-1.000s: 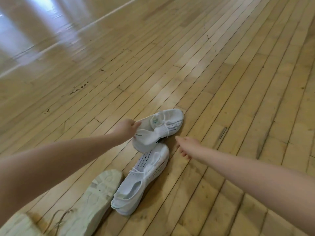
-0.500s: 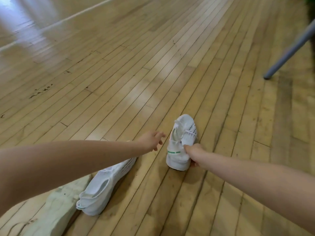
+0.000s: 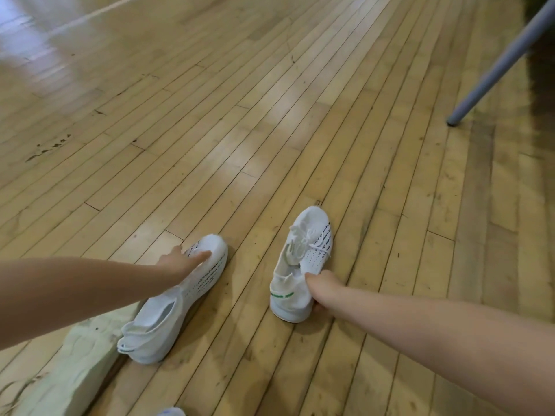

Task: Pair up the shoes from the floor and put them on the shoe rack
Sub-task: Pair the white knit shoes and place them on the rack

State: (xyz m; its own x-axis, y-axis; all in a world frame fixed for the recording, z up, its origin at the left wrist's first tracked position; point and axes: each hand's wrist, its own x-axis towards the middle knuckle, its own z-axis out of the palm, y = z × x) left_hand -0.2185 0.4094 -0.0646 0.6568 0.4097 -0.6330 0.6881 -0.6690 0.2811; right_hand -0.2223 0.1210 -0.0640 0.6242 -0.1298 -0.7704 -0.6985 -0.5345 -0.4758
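Two white knit sneakers with black dotted print lie on the wooden floor, toes pointing away from me. My right hand (image 3: 319, 288) grips the right sneaker (image 3: 303, 259) by its heel collar, near a green stripe. My left hand (image 3: 183, 261) reaches over the left sneaker (image 3: 177, 301), fingers stretched out and resting on its toe part. The two shoes sit apart, roughly parallel. No shoe rack is in view.
A pale shoe lying sole-up (image 3: 78, 364) sits at the lower left, touching the left sneaker's heel. A bit of another white shoe (image 3: 172, 412) peeks in at the bottom edge. A grey metal leg (image 3: 492, 70) slants down at the upper right.
My right hand took the far sneaker from my left hand and set it to the right, toe away. My left hand moved onto the other sneaker's toe. The view shifted right.
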